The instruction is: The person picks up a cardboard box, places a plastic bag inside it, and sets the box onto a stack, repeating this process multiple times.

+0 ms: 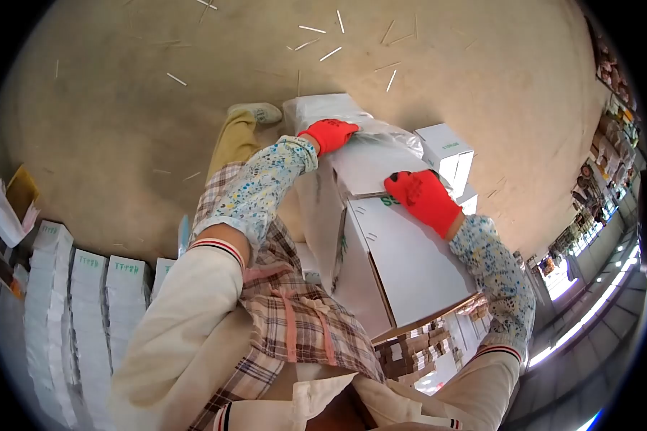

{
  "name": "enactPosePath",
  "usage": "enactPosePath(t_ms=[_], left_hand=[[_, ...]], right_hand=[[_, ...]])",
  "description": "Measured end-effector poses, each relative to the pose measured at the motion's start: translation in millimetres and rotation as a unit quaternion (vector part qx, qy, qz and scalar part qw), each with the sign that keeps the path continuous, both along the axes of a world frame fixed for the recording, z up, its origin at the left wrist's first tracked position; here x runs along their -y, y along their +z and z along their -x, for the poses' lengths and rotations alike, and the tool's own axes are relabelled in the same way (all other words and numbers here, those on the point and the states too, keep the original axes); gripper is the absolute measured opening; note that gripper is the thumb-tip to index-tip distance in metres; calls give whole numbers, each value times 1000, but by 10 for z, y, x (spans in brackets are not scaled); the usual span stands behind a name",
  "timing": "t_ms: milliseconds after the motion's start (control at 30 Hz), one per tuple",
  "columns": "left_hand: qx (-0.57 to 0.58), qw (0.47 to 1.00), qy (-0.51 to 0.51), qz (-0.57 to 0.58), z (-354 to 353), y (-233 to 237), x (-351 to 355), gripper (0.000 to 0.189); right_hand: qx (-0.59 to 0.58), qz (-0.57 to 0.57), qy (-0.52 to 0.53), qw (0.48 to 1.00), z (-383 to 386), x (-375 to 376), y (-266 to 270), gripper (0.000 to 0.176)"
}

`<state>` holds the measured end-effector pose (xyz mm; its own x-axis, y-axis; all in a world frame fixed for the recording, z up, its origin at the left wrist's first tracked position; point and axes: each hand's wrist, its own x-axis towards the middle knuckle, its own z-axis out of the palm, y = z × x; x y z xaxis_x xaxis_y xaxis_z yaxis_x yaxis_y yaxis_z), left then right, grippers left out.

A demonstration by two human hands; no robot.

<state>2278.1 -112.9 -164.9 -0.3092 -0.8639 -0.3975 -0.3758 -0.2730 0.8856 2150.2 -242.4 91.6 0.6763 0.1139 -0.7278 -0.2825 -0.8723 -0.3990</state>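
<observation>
A large white cardboard box (pixel 428 262) with green lettering stands in front of me. Clear plastic wrap (pixel 388 133) lies over its far part and hangs down its left side. My left hand (pixel 331 135), in a red glove, is closed on the plastic at the upper left. Against the box top, beside the edge of the plastic, rests my right hand (pixel 424 200), also red-gloved. Its fingers are curled, with a dark patch at the tips; what they grip is hidden. Part of the green lettering is covered by this hand.
Smaller white boxes (pixel 449 152) stand just beyond my right hand. At the lower left is a row of tall white wrapped stacks (pixel 90 294). Thin white strips (pixel 331 54) are scattered on the brown floor (pixel 158 144). Stacked goods (pixel 611 136) line the far right.
</observation>
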Motion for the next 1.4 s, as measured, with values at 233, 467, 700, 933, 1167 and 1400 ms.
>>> enactPosePath(t_ms=[233, 467, 700, 933, 1167, 1400], left_hand=[[-103, 982, -154, -45, 67, 61, 116, 39], [-176, 971, -155, 54, 79, -218, 52, 43], [59, 986, -156, 23, -15, 1053, 696, 40], [-248, 936, -248, -28, 499, 3859, 1048, 66], [-74, 896, -330, 289, 898, 3556, 619, 64], [1, 904, -382, 191, 905, 3715, 1202, 66]], right_hand=[[-24, 105, -44, 993, 194, 108, 182, 17], [2, 54, -154, 987, 441, 279, 345, 26], [216, 388, -693, 568, 1275, -615, 2372, 47], [-156, 344, -843, 383, 1967, -3271, 1884, 72], [42, 384, -912, 140, 1970, -3838, 1081, 55], [30, 387, -907, 161, 2097, -3468, 1043, 51]])
